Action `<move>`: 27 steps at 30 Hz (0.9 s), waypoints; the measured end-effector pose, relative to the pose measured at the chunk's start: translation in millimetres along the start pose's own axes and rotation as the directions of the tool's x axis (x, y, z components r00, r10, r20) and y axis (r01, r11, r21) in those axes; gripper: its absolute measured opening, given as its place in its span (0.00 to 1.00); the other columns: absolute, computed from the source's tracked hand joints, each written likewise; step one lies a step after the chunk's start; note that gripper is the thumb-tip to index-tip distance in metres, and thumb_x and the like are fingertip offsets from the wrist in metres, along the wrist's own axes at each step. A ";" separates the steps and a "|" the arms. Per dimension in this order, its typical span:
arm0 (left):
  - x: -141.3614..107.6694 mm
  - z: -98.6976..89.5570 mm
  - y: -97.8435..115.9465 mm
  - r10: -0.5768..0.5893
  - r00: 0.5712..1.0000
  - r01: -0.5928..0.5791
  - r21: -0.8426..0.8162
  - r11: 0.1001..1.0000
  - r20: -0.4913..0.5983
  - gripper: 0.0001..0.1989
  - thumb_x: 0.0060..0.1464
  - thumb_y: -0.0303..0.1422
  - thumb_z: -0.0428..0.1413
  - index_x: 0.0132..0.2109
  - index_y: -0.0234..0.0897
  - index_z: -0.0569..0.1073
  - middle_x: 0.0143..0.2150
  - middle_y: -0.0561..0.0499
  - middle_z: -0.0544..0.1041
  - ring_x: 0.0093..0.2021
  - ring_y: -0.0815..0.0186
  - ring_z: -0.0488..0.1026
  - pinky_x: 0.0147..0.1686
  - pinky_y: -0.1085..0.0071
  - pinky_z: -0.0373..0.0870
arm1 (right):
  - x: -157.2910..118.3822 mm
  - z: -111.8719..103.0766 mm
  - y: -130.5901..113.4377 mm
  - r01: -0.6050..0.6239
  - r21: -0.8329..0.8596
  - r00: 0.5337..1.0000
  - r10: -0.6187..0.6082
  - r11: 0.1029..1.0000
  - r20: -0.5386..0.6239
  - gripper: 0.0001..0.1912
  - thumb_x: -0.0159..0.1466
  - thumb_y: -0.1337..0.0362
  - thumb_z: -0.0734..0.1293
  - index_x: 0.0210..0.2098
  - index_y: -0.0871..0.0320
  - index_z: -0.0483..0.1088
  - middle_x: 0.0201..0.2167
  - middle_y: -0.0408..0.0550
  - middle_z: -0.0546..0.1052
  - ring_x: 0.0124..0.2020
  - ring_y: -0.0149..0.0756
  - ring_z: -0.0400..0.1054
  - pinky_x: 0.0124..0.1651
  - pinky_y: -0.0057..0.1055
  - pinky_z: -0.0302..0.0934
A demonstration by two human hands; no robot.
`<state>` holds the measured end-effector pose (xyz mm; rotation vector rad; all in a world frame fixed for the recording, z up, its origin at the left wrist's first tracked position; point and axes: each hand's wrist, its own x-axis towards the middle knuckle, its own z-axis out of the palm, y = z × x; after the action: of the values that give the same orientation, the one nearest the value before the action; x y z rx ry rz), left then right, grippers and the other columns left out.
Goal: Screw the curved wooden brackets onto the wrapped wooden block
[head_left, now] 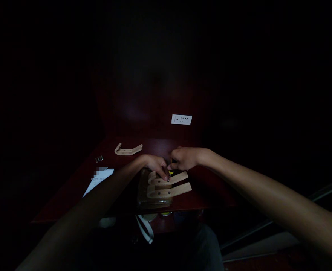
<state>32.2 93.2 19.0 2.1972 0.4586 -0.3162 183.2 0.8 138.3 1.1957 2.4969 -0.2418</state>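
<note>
In the head view, two curved pale wooden pieces lie side by side on a package wrapped in clear film (154, 203). The nearer wooden piece (179, 189) shows two dark holes. My left hand (156, 165) has its fingertips pressed together on the farther wooden piece (180, 177), beside a small metallic spot; what they pinch is hidden. My right hand (186, 159) is closed around a screwdriver (171, 172) with a yellow-and-black handle, mostly covered by the fingers. The screwdriver points down at that spot, close to my left fingertips.
Another curved wooden piece (128, 151) lies farther back on the dark red table (69, 199). Several small metal parts (99, 159) and a lit phone-like screen (100, 180) are at the left. A white socket plate (181, 119) is on the wall. A pale strap (146, 230) hangs below the table edge.
</note>
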 end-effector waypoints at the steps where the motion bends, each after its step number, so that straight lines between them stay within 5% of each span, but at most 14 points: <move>1: 0.3 0.0 -0.2 0.003 1.000 -0.003 -0.007 1.000 -0.001 0.20 0.47 0.44 0.61 0.46 0.39 0.78 0.43 0.53 0.80 0.43 0.65 0.74 0.44 0.75 0.65 | -0.2 -1.0 -1.0 -0.017 0.000 1.000 0.017 1.000 0.014 0.18 0.62 0.55 0.60 0.40 0.64 0.71 0.30 0.53 0.75 0.27 0.35 0.67 0.28 0.29 0.54; 7: 0.7 -0.1 0.1 -0.006 1.000 0.006 -0.008 1.000 0.011 0.18 0.48 0.44 0.61 0.45 0.42 0.78 0.43 0.56 0.80 0.45 0.65 0.73 0.46 0.75 0.65 | -7.7 -9.1 -10.3 -0.021 0.045 1.000 0.020 0.999 0.012 0.19 0.58 0.60 0.65 0.47 0.61 0.67 0.39 0.52 0.74 0.35 0.36 0.68 0.31 0.27 0.57; 19: -1.6 0.5 2.8 -0.010 1.000 0.010 0.007 1.000 -0.016 0.19 0.47 0.42 0.61 0.46 0.41 0.78 0.44 0.55 0.79 0.45 0.65 0.73 0.45 0.76 0.65 | 3.4 -6.4 -3.2 -0.063 0.043 0.996 0.061 0.997 0.062 0.19 0.60 0.54 0.63 0.44 0.63 0.69 0.35 0.53 0.75 0.31 0.35 0.68 0.28 0.27 0.55; 27: -0.4 0.9 0.2 -0.007 1.000 0.007 -0.025 1.000 0.007 0.18 0.48 0.43 0.60 0.45 0.42 0.77 0.44 0.56 0.79 0.46 0.66 0.73 0.46 0.76 0.64 | -4.9 -8.6 -8.4 0.007 0.017 1.000 -0.007 1.000 -0.007 0.14 0.61 0.62 0.63 0.44 0.62 0.69 0.36 0.52 0.75 0.33 0.35 0.68 0.30 0.27 0.56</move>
<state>31.9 92.3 18.8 2.1700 0.4638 -0.3199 177.4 -5.4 148.1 1.1971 2.5104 -0.2620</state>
